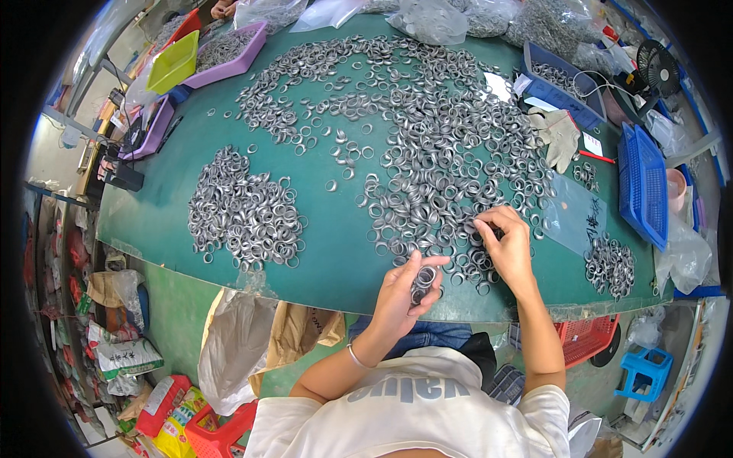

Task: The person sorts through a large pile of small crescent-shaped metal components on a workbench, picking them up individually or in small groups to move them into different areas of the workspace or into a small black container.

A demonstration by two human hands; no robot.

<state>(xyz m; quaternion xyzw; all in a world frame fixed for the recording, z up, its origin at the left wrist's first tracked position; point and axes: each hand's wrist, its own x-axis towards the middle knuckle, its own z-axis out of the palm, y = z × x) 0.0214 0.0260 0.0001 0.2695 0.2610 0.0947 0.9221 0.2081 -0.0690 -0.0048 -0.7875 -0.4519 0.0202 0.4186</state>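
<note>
Grey metal rings (450,153) lie in a wide, loose heap over the green tabletop (336,229). My left hand (401,294), palm up near the table's front edge, cradles several metal rings (424,284) in curled fingers. Just to its right, my right hand (508,244) reaches down into the near side of the heap, thumb and fingers pinched together. Whether a ring is between those fingertips is hard to make out. A separate pile of rings (244,214) sits at the left, and a smaller pile (611,267) at the right edge.
Purple tray (229,61) and yellow-green tray (172,62) stand at the far left. On the right are a blue bin (561,91), a blue basket (641,187), a glove (556,137), a plastic bag (573,210) and a small fan (657,67). Paper sacks (244,343) stand below the front edge.
</note>
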